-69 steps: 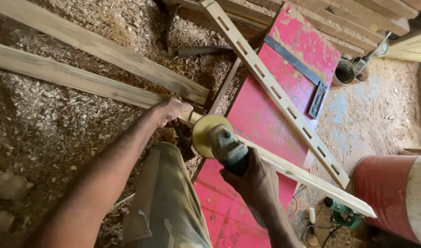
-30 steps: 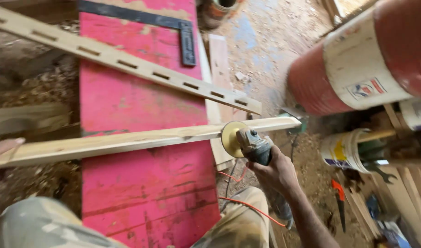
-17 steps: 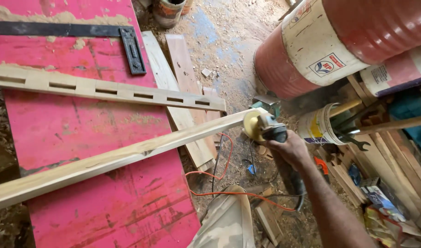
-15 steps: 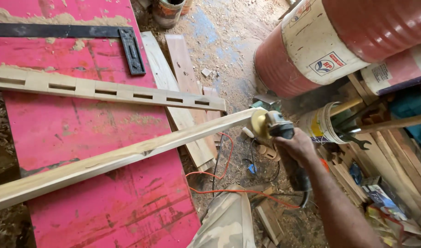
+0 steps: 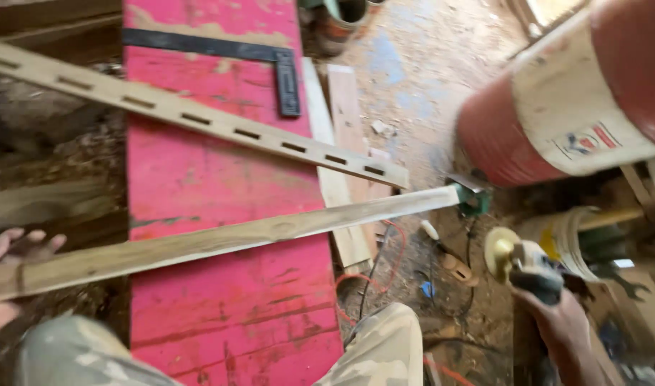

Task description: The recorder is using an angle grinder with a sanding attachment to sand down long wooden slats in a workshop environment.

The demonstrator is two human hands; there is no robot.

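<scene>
A long pale wooden strip (image 5: 227, 239) lies slantwise across a pink board (image 5: 220, 179). My left hand (image 5: 9, 264) grips its near end at the far left edge of the view. My right hand (image 5: 563, 325) is shut on an angle grinder (image 5: 531, 268) with a yellow sanding disc (image 5: 499, 250), held low at the right, well apart from the strip's far end. A second strip with several rectangular slots (image 5: 191, 114) lies across the board further away, and a black try square (image 5: 270, 61) rests near the board's far end.
A large red and white drum (image 5: 578, 114) lies on its side at the right, with a white bucket (image 5: 563, 239) below it. Short planks (image 5: 342, 143), an orange cable (image 5: 385, 264) and sawdust cover the floor. My camouflage-trousered knees (image 5: 374, 350) fill the bottom edge.
My right hand has pulled the grinder off the strip's far end, down and to the right. The view swung left, bringing my left hand on the strip back into sight.
</scene>
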